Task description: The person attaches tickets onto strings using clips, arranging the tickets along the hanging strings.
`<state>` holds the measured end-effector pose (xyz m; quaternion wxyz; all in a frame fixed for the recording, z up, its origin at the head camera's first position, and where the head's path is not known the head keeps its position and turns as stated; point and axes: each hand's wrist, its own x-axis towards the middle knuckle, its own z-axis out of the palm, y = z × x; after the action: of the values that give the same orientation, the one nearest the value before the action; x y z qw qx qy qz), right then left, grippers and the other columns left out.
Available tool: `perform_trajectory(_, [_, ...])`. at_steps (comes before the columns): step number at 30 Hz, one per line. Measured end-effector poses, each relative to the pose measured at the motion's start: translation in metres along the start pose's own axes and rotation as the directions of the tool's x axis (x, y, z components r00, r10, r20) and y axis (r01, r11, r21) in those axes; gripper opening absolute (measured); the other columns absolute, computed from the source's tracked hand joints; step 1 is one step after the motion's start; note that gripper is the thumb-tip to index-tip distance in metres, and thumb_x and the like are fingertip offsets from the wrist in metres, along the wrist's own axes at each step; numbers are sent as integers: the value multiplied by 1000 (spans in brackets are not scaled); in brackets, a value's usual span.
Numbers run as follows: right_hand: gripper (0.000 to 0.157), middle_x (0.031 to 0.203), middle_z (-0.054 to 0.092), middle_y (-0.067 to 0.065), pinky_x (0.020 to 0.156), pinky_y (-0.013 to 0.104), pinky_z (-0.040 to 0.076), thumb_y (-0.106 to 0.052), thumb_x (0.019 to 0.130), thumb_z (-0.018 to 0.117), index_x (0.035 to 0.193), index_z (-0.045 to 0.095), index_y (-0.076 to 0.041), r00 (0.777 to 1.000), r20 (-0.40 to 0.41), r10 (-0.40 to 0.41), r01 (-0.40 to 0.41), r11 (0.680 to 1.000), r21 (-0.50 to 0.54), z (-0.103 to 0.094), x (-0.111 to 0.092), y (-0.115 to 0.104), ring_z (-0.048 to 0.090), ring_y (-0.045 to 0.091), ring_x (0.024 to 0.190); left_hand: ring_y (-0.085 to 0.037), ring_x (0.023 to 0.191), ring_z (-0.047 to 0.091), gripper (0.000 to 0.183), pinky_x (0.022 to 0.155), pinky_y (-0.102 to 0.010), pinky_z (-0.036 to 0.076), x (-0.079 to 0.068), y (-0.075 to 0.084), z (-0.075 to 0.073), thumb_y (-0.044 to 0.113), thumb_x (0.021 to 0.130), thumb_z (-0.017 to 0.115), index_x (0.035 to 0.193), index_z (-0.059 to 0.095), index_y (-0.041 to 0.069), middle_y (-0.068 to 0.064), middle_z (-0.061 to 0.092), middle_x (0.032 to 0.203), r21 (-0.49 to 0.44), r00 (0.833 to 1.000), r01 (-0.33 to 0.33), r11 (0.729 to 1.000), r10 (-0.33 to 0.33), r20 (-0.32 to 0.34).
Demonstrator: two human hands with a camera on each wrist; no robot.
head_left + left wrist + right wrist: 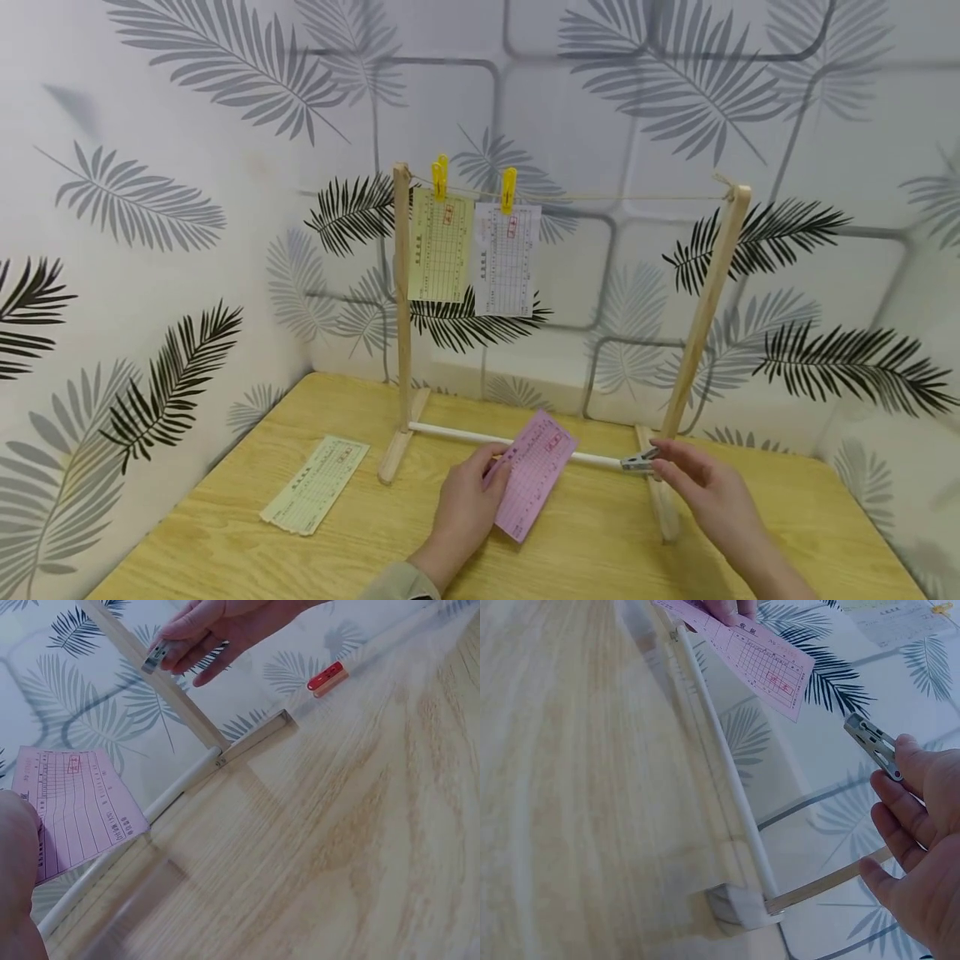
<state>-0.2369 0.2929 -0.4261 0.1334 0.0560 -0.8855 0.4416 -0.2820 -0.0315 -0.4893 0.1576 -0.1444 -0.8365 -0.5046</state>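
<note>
My left hand (pixel 467 500) pinches a pink printed slip (pixel 534 479) by its left edge, holding it tilted in front of the rack's white crossbar (pixel 465 435). Between the thumb and fingers of my right hand (pixel 708 479) is a grey clothes peg (pixel 637 461), its nose pointing left toward the slip. In the right wrist view, the peg (pixel 874 745) stands apart from the pink slip (pixel 769 667). On the string (pixel 622 197) above, yellow clothes pegs (pixel 508 190) hold a pale yellow slip (pixel 441 246) and a white slip (pixel 507 260) side by side.
Wooden posts (pixel 402 300) carry the string at both ends, with feet on the wood-grain table (pixel 225 533). More pale yellow slips (pixel 317 486) lie at the left. A red clothes peg (pixel 325 676) lies beyond the right foot. Leaf-patterned walls (pixel 555 100) stand behind.
</note>
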Motion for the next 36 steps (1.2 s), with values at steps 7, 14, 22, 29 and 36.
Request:
perform_trajectory(7, [46, 128, 67, -1, 86, 22, 50, -50, 100, 57, 139, 60, -24, 999, 18, -50, 50, 997, -51, -13, 11, -22, 62, 20, 117, -6, 69, 58, 19, 57, -24, 50, 3, 4, -2, 20, 100, 66, 119, 68, 24, 11, 65, 85, -64, 996, -65, 996, 61, -58])
perform_trajectory(14, [41, 125, 67, 0, 89, 16, 46, -40, 103, 58, 140, 60, -23, 986, 33, -165, 166, 985, -35, -29, 24, -51, 60, 12, 118, -10, 72, 59, 14, 55, -26, 52, 8, 13, -4, 19, 100, 65, 113, 69, 25, 9, 64, 86, -134, 991, -93, 987, 78, -111])
perform_trajectory(22, [40, 119, 69, -2, 98, 54, 46, -42, 98, 66, 133, 64, -22, 973, 1, -230, 228, 967, -115, -49, 40, -86, 55, 26, 127, -12, 70, 58, 11, 54, -27, 53, 17, 32, -10, 23, 101, 64, 111, 68, 24, 4, 61, 85, -238, 995, -29, 971, 5, -101])
perform_trajectory(29, [40, 124, 67, -2, 96, 55, 46, -41, 97, 67, 133, 64, -24, 960, -7, -279, 276, 952, -134, -68, 52, -121, 54, 28, 127, -16, 79, 60, 10, 60, -29, 55, 29, 48, -16, 22, 102, 63, 111, 68, 22, 1, 64, 91, -353, 992, -54, 934, 10, -124])
perform_trajectory(36, [39, 125, 66, -5, 92, 35, 51, -44, 97, 65, 133, 63, -27, 954, -23, -299, 292, 944, -153, -82, 69, -156, 60, 17, 120, -15, 81, 64, 13, 63, -30, 57, 39, 66, -18, 22, 103, 62, 114, 67, 19, 2, 70, 100, -403, 992, -69, 913, 18, -128])
